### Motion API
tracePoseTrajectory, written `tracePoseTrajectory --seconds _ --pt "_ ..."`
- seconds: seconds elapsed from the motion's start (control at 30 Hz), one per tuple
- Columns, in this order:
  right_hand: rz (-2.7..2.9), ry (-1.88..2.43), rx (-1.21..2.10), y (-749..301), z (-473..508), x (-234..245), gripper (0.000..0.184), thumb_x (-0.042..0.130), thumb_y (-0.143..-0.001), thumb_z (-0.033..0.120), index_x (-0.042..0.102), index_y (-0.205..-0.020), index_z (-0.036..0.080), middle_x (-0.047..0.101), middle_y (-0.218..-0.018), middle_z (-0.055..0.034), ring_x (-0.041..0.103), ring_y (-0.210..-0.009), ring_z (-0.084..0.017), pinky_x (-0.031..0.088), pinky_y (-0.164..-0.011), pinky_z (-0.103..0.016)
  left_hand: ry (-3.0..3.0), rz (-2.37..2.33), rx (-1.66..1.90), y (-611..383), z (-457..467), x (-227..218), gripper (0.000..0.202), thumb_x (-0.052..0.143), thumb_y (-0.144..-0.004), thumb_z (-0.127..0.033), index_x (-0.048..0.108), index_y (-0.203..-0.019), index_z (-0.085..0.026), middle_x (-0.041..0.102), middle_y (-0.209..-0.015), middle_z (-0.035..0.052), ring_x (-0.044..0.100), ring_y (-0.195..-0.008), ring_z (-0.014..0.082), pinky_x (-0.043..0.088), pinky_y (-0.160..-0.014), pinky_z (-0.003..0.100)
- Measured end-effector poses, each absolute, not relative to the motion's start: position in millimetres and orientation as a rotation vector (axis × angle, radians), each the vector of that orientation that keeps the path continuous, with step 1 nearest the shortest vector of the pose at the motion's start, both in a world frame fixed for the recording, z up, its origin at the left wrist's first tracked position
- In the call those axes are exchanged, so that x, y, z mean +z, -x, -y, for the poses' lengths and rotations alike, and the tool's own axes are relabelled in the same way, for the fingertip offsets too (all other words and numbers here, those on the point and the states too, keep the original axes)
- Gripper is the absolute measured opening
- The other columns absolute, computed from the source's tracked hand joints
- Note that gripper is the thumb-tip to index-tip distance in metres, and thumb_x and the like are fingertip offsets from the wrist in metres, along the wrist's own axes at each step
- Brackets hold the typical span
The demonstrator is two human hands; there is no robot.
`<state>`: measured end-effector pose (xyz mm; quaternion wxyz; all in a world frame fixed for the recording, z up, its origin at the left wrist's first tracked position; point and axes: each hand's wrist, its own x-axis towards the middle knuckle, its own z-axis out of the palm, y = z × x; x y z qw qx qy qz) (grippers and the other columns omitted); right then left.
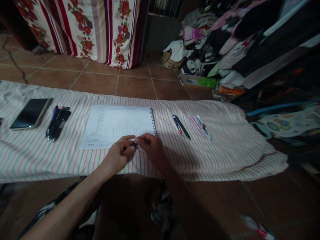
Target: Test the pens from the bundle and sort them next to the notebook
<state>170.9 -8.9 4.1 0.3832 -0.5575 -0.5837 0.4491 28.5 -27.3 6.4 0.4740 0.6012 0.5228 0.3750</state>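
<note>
Over the near edge of an open spiral notebook, my two hands meet fingertip to fingertip. My left hand is closed on a small dark pen, most of which is hidden by the fingers. With thumb and forefinger, my right hand pinches the pen's far end. The notebook's page bears faint pen strokes, and printed text runs down its left side. To the right of my hands lie a dark pen with a patterned pen beside it, then a small group of pink and white pens.
A striped cloth covers the low table. At its left lie a phone and a bunch of dark pens. Beyond are a floral curtain and a heap of clothes. A bottle-like object lies on the tiled floor.
</note>
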Motion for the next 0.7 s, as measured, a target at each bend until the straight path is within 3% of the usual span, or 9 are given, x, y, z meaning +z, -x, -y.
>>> tracePoseTrajectory --seconds 0.1,0.2,0.37,0.47,0.57,0.7 --pt "1.485 1.411 1.158 -173 9 7 0.02 0.061 -0.074 0.036 0.063 -0.071 0.017 0.066 -0.065 -0.0008 0.06 -0.061 -0.013 0.044 -0.057 -0.024 -1.294 -1.213 0.957 -29 28 6 0.017 0.058 -0.072 -0.028 0.07 -0.075 -0.016 0.064 -0.096 0.0099 0.06 -0.085 0.0195 0.049 -0.069 0.03" --pt "1.489 1.434 1.123 -174 11 10 0.019 0.061 -0.074 0.036 0.063 -0.071 0.017 0.066 -0.066 -0.001 0.06 -0.063 -0.013 0.044 -0.059 -0.025 -1.095 -1.116 0.906 -28 29 1 0.024 0.06 -0.073 -0.034 0.069 -0.085 -0.015 0.063 -0.069 0.0048 0.059 -0.067 0.0143 0.047 -0.063 0.027" --pt "1.56 1.43 0.976 -171 12 10 0.019 0.059 -0.076 0.036 0.061 -0.069 0.018 0.065 -0.066 -0.0007 0.058 -0.062 -0.013 0.043 -0.06 -0.025 -1.086 -1.134 0.849 -29 30 -6 0.029 0.056 -0.077 -0.04 0.067 -0.086 -0.014 0.052 -0.051 -0.0018 0.041 -0.04 0.0066 0.035 -0.041 0.02" --pt "1.543 1.43 0.956 -168 11 7 0.02 0.058 -0.076 0.036 0.06 -0.068 0.018 0.065 -0.066 -0.0007 0.058 -0.061 -0.013 0.043 -0.059 -0.025 -1.131 -1.192 0.891 -31 31 -5 0.027 0.053 -0.079 -0.038 0.065 -0.086 -0.015 0.049 -0.051 -0.003 0.039 -0.041 0.0063 0.031 -0.041 0.019" --pt "1.536 1.445 0.928 -167 10 4 0.021 0.058 -0.077 0.038 0.06 -0.069 0.018 0.065 -0.066 -0.0007 0.058 -0.061 -0.013 0.043 -0.059 -0.025 -1.256 -1.234 0.923 -31 32 -1 0.023 0.051 -0.08 -0.033 0.065 -0.089 -0.018 0.058 -0.065 0.0014 0.051 -0.057 0.0114 0.041 -0.053 0.023" --pt "1.55 1.484 0.887 -170 7 1 0.023 0.058 -0.076 0.041 0.06 -0.069 0.019 0.065 -0.065 -0.0004 0.057 -0.061 -0.013 0.042 -0.059 -0.025 -1.449 -1.286 0.997 -26 31 3 0.017 0.051 -0.076 -0.026 0.067 -0.077 -0.019 0.06 -0.08 0.006 0.055 -0.075 0.0177 0.045 -0.065 0.029"
